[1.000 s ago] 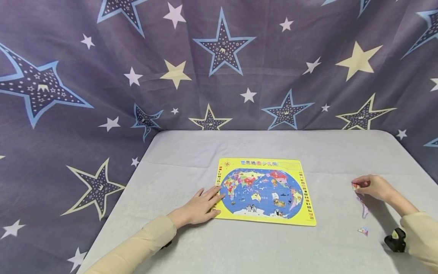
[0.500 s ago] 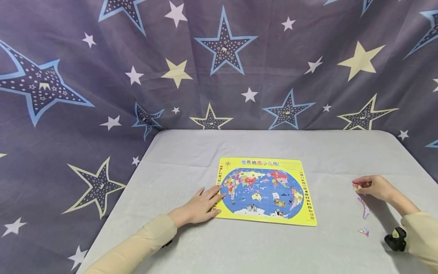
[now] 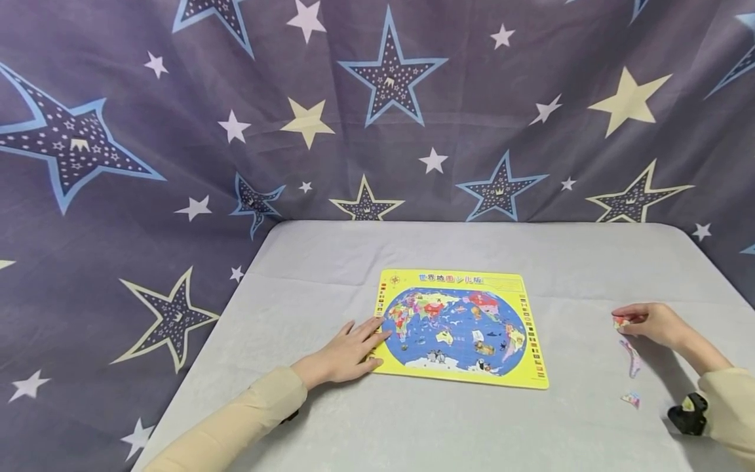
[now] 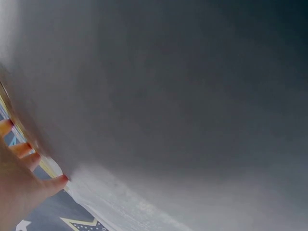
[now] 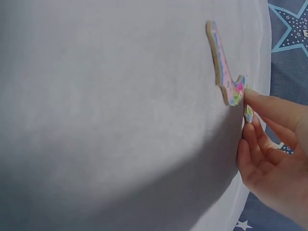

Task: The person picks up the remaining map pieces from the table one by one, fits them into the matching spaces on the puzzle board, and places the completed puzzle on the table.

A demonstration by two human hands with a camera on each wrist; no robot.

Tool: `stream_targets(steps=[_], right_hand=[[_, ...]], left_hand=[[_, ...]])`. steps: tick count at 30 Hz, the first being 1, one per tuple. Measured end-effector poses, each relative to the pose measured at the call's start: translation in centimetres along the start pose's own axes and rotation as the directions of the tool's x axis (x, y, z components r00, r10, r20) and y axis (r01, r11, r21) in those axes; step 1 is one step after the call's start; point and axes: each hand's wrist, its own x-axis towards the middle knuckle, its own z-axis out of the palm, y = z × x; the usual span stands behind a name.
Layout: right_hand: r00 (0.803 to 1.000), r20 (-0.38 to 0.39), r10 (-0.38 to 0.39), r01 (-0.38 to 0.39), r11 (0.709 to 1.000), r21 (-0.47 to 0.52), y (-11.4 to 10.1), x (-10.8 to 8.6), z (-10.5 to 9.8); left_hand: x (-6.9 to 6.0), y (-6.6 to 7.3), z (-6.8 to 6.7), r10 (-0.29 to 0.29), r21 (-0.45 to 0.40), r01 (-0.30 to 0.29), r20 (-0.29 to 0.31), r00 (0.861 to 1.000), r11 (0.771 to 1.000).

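Note:
A yellow-bordered world map puzzle board [image 3: 460,381] lies flat on the table. My left hand [image 3: 342,354], fingers spread, rests on the board's left edge; the left wrist view shows that hand [image 4: 24,178] at the lower left. Right of the board, my right hand [image 3: 660,326] pinches a small red and white piece [image 3: 620,321] at the table surface. In the right wrist view this hand [image 5: 279,139] partly hides the piece [image 5: 249,113]. Just beside its fingertips lies a long, thin pink piece [image 5: 221,65], also in the head view [image 3: 631,359].
A small multicoloured piece [image 3: 632,398] lies nearer the front on the right. The grey cloth-covered table [image 3: 460,432] meets a dark curtain with stars [image 3: 330,164] at its back and left. A black device [image 3: 689,414] is at my right wrist.
The head view has shifted slightly, moving the scene a little to the right. Both hands keep almost the same places, the left on the board and the right at the piece.

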Motion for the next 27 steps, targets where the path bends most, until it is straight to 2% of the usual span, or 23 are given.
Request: stream_targets(steps=[3, 8, 17, 27], right_hand=[[1.0, -0.008, 0.002, -0.002, 1.0, -0.002, -0.02, 0.03, 0.04], [1.0, -0.021, -0.012, 0.013, 0.999, 0.051, -0.15, -0.04, 0.02], [1.0, -0.004, 0.015, -0.015, 1.0, 0.003, -0.19, -0.2, 0.04], [1.0, -0.011, -0.005, 0.005, 1.0, -0.017, -0.5, -0.18, 0.21]], left_hand=[[0.01, -0.03, 0.02, -0.006, 0.005, 0.006, 0.005, 1.0, 1.0], [-0.03, -0.04, -0.03, -0.003, 0.004, 0.003, 0.008, 1.0, 1.0], [0.03, -0.04, 0.0, -0.009, 0.006, 0.009, 0.019, 1.0, 1.0], [0.06, -0.08, 0.09, -0.013, 0.007, 0.013, 0.024, 1.0, 1.0]])
